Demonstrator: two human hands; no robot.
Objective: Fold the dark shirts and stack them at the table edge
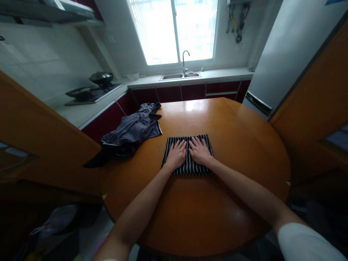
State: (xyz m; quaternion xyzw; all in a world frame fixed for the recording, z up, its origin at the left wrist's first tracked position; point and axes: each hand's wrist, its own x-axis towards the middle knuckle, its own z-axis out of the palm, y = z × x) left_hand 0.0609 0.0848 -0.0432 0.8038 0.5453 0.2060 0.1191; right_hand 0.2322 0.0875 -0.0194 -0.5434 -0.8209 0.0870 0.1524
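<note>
A black cloth with white stripes (187, 167), folded into a flat rectangle, lies on the wooden table in front of me. My left hand (177, 154) rests palm down on its left half, fingers stretched out and a little apart. On the right half my right hand (200, 150) lies flat too, its fingers spread toward the far edge. A narrow strip of striped cloth shows between the two hands. Whether it is a garment or a plain piece of fabric I cannot tell.
Crumpled grey and black clothes (133, 127) lie at the table's left, partly hanging over the edge. The round wooden table (231, 137) fills the middle. Behind it are a counter with a sink (174, 76), a stove with a pot (101, 78), and a fridge (288, 47) at right.
</note>
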